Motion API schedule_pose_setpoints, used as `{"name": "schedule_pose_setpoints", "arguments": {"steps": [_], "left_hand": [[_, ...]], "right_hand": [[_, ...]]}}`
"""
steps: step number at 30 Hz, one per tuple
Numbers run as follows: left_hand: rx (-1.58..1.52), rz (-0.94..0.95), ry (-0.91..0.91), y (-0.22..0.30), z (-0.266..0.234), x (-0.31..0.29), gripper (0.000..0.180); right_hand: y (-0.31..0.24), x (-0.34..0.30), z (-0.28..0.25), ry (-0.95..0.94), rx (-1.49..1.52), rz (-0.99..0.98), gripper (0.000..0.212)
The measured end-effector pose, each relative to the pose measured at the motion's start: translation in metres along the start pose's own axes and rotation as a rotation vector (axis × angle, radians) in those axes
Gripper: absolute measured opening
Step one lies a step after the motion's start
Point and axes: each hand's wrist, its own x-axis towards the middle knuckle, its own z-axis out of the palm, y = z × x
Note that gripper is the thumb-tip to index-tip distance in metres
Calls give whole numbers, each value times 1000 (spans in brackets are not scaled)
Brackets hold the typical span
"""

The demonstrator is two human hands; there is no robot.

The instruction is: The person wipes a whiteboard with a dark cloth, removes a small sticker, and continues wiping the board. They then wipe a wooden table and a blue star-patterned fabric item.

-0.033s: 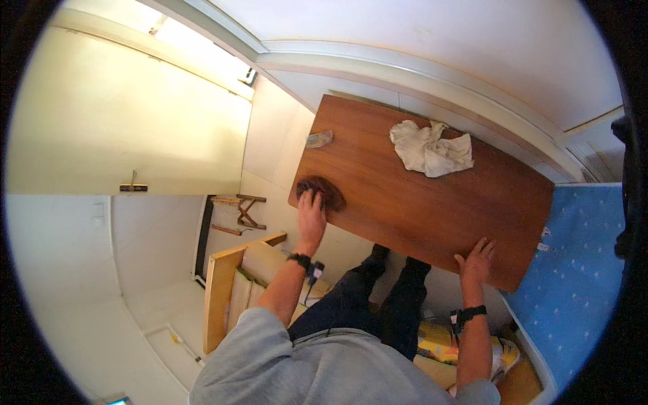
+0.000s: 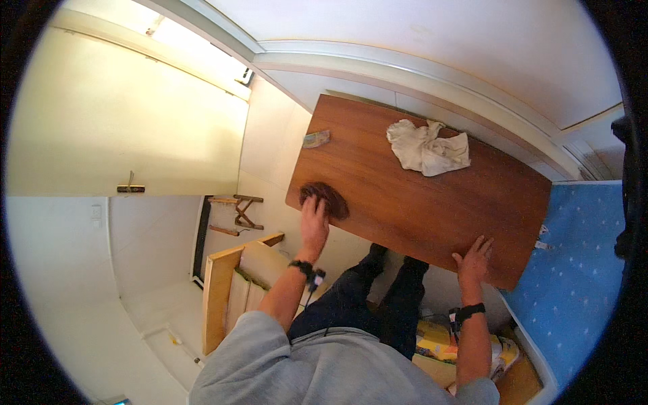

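A brown wooden tabletop (image 2: 378, 182) lies in front of me. Near its left front corner my left hand (image 2: 315, 210) presses a crumpled dark reddish-brown cloth (image 2: 333, 200) against the wood, fingers bent over it. My right hand (image 2: 474, 256) rests by the right front edge, palm down with its fingers spread and nothing in it. Toward the back of the table sits a bunched white cloth (image 2: 432, 150), away from both hands. A small, flat, patterned piece (image 2: 316, 139) that looks like paper lies at the left edge, beyond the left hand.
The table's far side is close to a pale wall ledge (image 2: 405, 79). A blue star-patterned surface (image 2: 580, 250) adjoins its right end. To the left are a small folding stool (image 2: 244, 210), a wooden-framed chair (image 2: 226, 290) and a cream door (image 2: 128, 115). Yellow packages (image 2: 435, 341) are below my right arm.
My left hand and the dark cloth under it have shifted slightly right and toward me across the table. My right hand stays at its place on the tabletop.
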Motion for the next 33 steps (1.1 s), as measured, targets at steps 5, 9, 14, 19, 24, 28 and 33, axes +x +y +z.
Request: {"name": "schedule_pose_setpoints", "arguments": {"steps": [5, 9, 14, 19, 24, 28, 33], "left_hand": [[-245, 272, -191, 104, 16, -43, 44], [-217, 441, -341, 143, 34, -33, 48], [-309, 400, -228, 78, 17, -19, 44], [-62, 295, -261, 62, 7, -21, 50], [-103, 321, -182, 139, 43, -23, 57], [-144, 424, -257, 215, 64, -22, 55], [-147, 466, -306, 273, 71, -21, 54]], "right_hand": [[-1, -2, -4, 25, 54, -8, 111], [-6, -3, -11, -6, -24, -1, 111], [-12, -5, -23, -135, 39, 77, 110], [-6, -5, -28, -108, 17, 54, 109], [4, -11, -17, -38, 138, -2, 104], [22, -14, -8, 95, 329, -40, 86], [93, -73, -11, 298, 752, -93, 53]]}}
